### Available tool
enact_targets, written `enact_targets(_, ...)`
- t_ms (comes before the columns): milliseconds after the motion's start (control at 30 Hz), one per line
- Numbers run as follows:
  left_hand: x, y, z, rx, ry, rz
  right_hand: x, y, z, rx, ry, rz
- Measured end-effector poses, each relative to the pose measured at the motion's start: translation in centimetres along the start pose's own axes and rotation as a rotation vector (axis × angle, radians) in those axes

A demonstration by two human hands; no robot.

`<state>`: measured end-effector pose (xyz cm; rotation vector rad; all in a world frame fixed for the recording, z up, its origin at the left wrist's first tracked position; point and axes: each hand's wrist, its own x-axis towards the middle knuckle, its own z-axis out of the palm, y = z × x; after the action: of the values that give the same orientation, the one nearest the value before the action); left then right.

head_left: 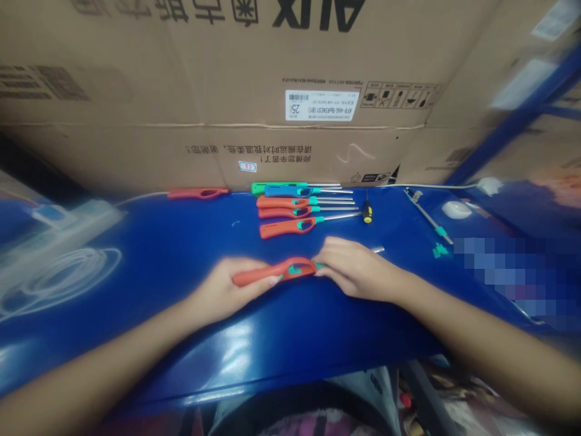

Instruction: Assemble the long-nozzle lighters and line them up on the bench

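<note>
Over the blue table, my left hand [236, 284] is wrapped round the handle of a red lighter [297, 266] with a green trigger. Closed on the green collar at the lighter's front end is my right hand [358, 266], and the metal tip sticks out beyond it. Behind my hands lie several long lighters side by side: red ones [284, 229], a blue one [285, 191] and a green one [267, 186], their metal tubes pointing right. A black and yellow screwdriver [367, 212] lies at the tube ends.
A large cardboard box [227, 79] stands behind the blue table [181, 242]. Back left lies a red lighter body [195, 193]. Coiled white cable [77, 272] is at the left. A loose metal tube [426, 215], green pieces [439, 250] and a white object [456, 210] lie at the right.
</note>
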<state>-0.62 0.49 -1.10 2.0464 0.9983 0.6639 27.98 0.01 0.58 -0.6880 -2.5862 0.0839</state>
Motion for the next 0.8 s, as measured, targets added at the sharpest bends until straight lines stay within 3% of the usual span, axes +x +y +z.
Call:
enact_targets(167, 0.1, -0.3, -0.4, 0.12, -0.032, 0.148, 0.2, 0.2, -0.1, -0.06, -0.045, 0.038)
enact_targets(333, 0.7, 0.0, -0.5, 0.371, -0.127, 0.169, 0.2, 1.1, -0.7, -0.134, -0.16, 0.149)
enact_targets(533, 0.8, -0.4, -0.6, 0.444, -0.115, 0.177, -1.0, 3.7, -1.1, 0.154, -0.177, 0.272)
enact_targets(600, 0.7, -0.6, -0.8, 0.427, -0.09, 0.167, -1.3, 4.6, -1.3, 0.204, -0.153, 0.309)
enact_targets(667, 0.6, -0.6, -0.9, 0.413, -0.071, 0.161, -1.6, 5.5, -1.4, 0.113, -0.075, 0.388)
enact_targets(800, 0.3, -0.6, -0.9, 0.4, -0.04, 0.189, -2.6, 7.4, -1.5, -0.259, 0.125, 0.745)
